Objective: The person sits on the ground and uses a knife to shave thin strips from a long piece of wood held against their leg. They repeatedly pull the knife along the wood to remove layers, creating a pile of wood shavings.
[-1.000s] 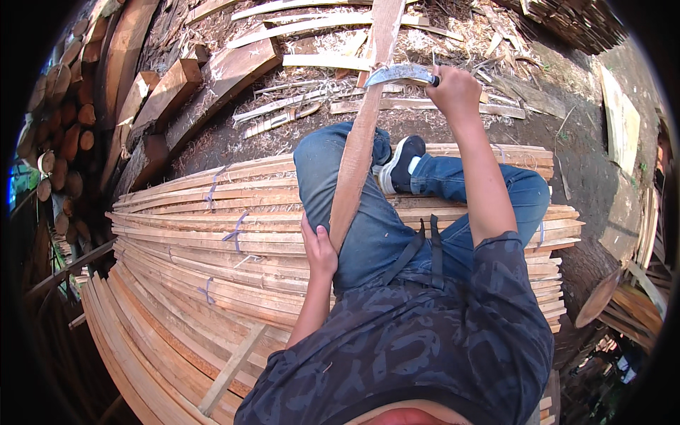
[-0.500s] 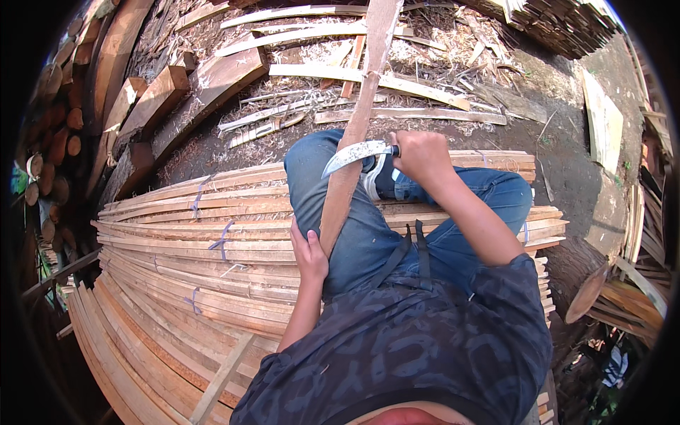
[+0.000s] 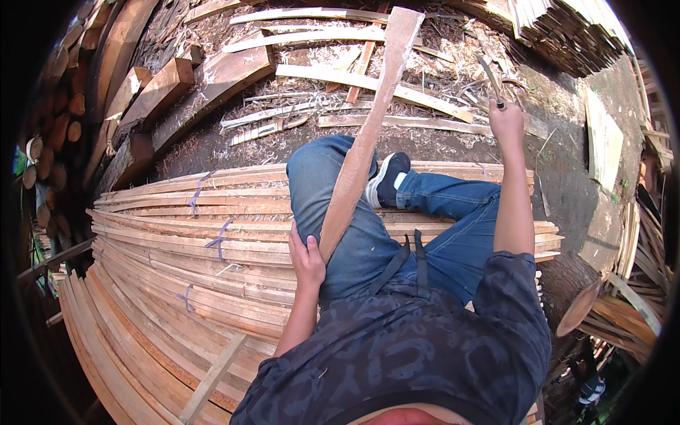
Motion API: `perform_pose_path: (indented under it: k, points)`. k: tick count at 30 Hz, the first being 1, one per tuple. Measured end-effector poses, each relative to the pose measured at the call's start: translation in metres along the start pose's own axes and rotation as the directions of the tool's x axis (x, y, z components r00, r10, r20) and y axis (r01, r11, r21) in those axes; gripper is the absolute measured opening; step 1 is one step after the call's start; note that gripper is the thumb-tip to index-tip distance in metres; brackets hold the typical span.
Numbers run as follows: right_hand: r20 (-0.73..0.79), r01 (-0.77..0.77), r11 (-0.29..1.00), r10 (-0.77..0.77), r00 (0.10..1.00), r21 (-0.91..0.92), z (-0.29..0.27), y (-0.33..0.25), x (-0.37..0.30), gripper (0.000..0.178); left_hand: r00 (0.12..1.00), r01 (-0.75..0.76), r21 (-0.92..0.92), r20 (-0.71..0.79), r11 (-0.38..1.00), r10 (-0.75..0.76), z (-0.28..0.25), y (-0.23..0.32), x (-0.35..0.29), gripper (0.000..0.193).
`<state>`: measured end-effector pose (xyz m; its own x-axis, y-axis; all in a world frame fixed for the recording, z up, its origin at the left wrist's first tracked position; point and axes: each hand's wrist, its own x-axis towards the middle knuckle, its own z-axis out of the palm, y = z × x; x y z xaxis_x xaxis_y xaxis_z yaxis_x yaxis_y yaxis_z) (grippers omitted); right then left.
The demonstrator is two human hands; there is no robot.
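A long rough wooden plank (image 3: 361, 149) slants up across my left thigh, its far end reaching over the ground ahead. My left hand (image 3: 307, 258) grips the plank's near end against the thigh, fingers partly hidden by the wood. Out to the far right, my right hand (image 3: 506, 122) is closed round the dark handle of a curved knife (image 3: 489, 76). The blade points away from me and stands well apart from the plank.
I sit on bundled wooden strips (image 3: 170, 248) tied with purple bands. Loose slats (image 3: 382, 83) and shavings litter the ground ahead. Thick beams (image 3: 163, 92) and stacked logs (image 3: 44, 163) stand at left. A stack of thin boards (image 3: 567, 32) is far right, a cut log (image 3: 577, 308) nearer.
My right hand has swung the knife away from the plank, out to the right and farther off. The plank's far end has shifted slightly right; my left hand keeps its hold.
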<state>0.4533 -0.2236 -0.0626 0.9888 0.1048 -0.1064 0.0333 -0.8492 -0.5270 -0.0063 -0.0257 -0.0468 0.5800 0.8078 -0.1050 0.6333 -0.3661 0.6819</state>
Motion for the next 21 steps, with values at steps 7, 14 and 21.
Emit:
perform_pose_path:
  k: [7,14,21]
  points:
    - [0.336,-0.155,0.953,0.061,0.94,0.261,0.059,0.018,-0.159,0.039,0.954,-0.262,0.036,-0.141,0.964,0.265,-0.016,0.001,-0.028,0.083]
    - [0.498,-0.012,0.972,-0.109,0.86,0.233,0.074,0.012,-0.192,0.035,0.948,-0.296,0.366,0.0,0.882,0.318,-0.039,0.035,-0.05,0.05]
    - [0.445,0.014,0.963,-0.137,0.885,0.269,0.047,0.006,-0.166,0.036,0.915,-0.374,0.408,0.018,0.833,0.402,-0.041,0.043,-0.04,0.041]
